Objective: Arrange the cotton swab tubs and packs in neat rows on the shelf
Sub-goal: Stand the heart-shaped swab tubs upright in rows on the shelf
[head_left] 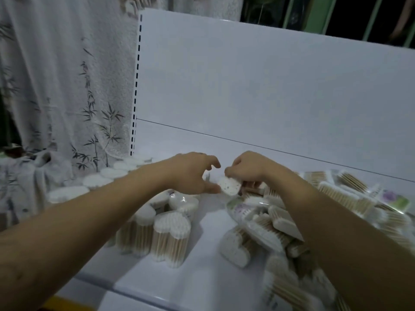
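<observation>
My right hand (246, 167) grips a heart-shaped cotton swab tub (229, 186) held on its side above the white shelf (208, 279), near the back. My left hand (193, 173) reaches in beside it, fingers spread and curved, the thumb touching the tub's edge. Several upright heart-shaped tubs (170, 239) stand in a cluster under my left forearm. A row of tubs with white tops (98, 180) runs along the shelf's left side. A loose heap of swab packs (269, 234) lies at the right under my right forearm.
The shelf's white back panel (269, 97) rises right behind my hands, with a slotted upright (135, 90) at its left edge. A patterned curtain (56, 86) hangs to the left. More flat packs (359, 198) spread to the far right.
</observation>
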Available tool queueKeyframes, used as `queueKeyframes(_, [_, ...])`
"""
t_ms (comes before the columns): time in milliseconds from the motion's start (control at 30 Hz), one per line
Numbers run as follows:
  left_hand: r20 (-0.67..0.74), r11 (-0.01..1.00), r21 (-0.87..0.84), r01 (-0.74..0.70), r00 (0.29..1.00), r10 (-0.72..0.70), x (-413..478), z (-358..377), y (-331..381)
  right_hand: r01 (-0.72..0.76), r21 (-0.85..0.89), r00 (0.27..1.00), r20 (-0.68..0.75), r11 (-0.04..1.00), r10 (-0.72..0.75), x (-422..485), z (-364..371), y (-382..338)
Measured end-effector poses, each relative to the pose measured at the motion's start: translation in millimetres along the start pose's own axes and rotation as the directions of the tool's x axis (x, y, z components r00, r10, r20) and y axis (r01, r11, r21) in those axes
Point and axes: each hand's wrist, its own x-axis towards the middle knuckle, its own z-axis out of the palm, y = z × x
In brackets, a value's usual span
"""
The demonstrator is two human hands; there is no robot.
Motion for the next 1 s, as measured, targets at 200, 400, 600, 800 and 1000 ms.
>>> queueKeyframes(200, [-0.114, 0.94, -0.331, -0.089, 0.992, 0.054, 15, -2, 4, -0.103, 0.375, 0.993, -0.01, 0.921, 0.115, -6, -24, 1])
queueKeyframes(400, [-0.206, 0.769, -0.632, -0.09, 0.977, -0.055, 23, -4, -1, -0.012, 0.544, 0.997, -0.052, 0.839, 0.049, -14, -33, 5])
queueKeyframes(600, [-0.177, 0.667, -0.743, -0.06, 0.978, -0.109, 26, -9, -7, 0.15, 0.38, 0.983, -0.155, 0.913, -0.098, -20, -43, 4])
queueKeyframes(800, [-0.198, 0.577, -0.81, -0.106, 0.975, -0.099, 28, -14, -9, 0.305, 0.352, 0.952, -0.133, 0.885, -0.276, -21, -43, -1])
queueKeyframes(1000, [-0.18, 0.563, -0.825, -0.039, 0.964, -0.197, 26, -15, -11, 0.212, 0.53, 0.976, -0.159, 0.821, -0.15, -14, -40, 7])
